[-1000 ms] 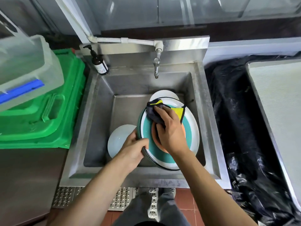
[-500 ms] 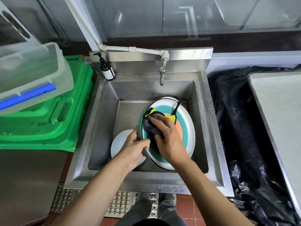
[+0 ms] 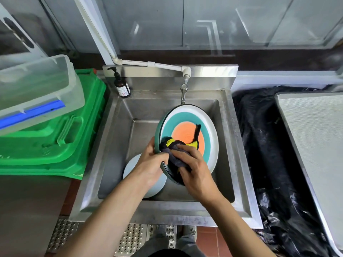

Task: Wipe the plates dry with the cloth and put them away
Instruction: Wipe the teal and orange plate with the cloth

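Stainless-steel sink basin (image 3: 118, 145) fills the middle, with a tap (image 3: 183, 91) at 12 o'clock. Over it the left hand (image 3: 148, 167) grips the tilted round plate with teal and orange rings (image 3: 187, 130) by its 8 o'clock rim. The right hand (image 3: 196, 175) presses a dark cloth with yellow patches (image 3: 174, 153) against its face, fingers curled over it. A pale plate (image 3: 130, 169) lies beneath the left wrist. A brown pump bottle (image 3: 121, 86) stands at 11 o'clock, green crates (image 3: 55, 138) at 9, black plastic sheeting (image 3: 263, 145) at 3.

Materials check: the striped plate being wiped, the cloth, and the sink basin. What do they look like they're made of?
Round plate with white, teal and orange rings: smooth and glossy, probably glazed ceramic, though melamine can't be ruled out.
Dark grey and yellow cloth: soft, bunched folds, looks like microfibre or terry fabric.
Square metal sink basin: brushed grey sheen with dull reflections, most likely stainless steel.
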`<state>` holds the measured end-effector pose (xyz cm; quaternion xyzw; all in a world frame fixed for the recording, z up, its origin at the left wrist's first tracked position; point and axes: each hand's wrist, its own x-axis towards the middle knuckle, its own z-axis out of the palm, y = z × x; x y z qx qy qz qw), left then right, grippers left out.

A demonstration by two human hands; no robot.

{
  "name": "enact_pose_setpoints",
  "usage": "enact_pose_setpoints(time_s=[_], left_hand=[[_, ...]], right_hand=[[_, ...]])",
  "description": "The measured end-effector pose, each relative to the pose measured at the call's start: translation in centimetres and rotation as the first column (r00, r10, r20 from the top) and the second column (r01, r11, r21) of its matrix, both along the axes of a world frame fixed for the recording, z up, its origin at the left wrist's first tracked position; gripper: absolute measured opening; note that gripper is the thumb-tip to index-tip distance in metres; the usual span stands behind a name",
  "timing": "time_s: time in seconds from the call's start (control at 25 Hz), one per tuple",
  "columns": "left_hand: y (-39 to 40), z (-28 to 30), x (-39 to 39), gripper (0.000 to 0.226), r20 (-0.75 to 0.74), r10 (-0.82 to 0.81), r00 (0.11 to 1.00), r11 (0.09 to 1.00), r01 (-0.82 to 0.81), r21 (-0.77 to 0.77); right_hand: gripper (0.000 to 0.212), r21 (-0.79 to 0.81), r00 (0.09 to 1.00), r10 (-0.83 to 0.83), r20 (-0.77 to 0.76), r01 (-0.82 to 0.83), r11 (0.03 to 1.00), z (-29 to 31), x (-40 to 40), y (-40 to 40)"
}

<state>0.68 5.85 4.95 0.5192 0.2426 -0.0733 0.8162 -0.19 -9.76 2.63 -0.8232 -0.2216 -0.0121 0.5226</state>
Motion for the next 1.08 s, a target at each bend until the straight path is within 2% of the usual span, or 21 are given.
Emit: enact_pose_setpoints(time_s=[0.12,0.32,0.52,0.72,0.84,0.92,1.08], left_hand=[[-0.3,0.7,-0.2,0.053,-0.032,-0.002,0.999,1.0,0.002,-0.008],[0.4,1.6,-0.2,0.056,-0.028,0.028,0.999,0.999,-0.027,0.033],[0.4,2.6,-0.7,0.082,0.048,-0.018,0.999,0.987,0.01,0.161],[0.3,2.7,-1.6,0.076,0.076,-0.092,0.993,0.955,0.066,0.289],[-0.2,2.5,-2.3,0.07,0.123,-0.16,0.979,0.916,0.101,0.389],[-0.5,2.5,-2.4,0.068,0.146,-0.213,0.966,0.88,0.125,0.457],[-0.5,2.3,-2.3,0.069,0.172,-0.248,0.953,0.861,0.135,0.491]], right_hand=[[0.032,-0.021,1.0,-0.015,-0.022,0.014,1.0,-0.1,-0.8,-0.9],[0.037,-0.212,0.992,-0.105,-0.073,0.088,0.973,-2.1,-2.2,-4.2],[0.05,-0.412,0.96,-0.278,-0.039,0.238,0.88,-4.5,-1.8,-5.1],[0.043,-0.502,0.897,-0.442,-0.026,0.371,0.782,-5.0,0.6,-4.5],[0.043,-0.51,0.86,-0.51,-0.015,0.432,0.744,-4.3,2.6,-4.0],[0.045,-0.468,0.837,-0.545,-0.052,0.461,0.754,-3.8,3.7,-3.6],[0.051,-0.187,0.805,-0.567,-0.176,0.538,0.822,-1.4,5.5,-2.5]])
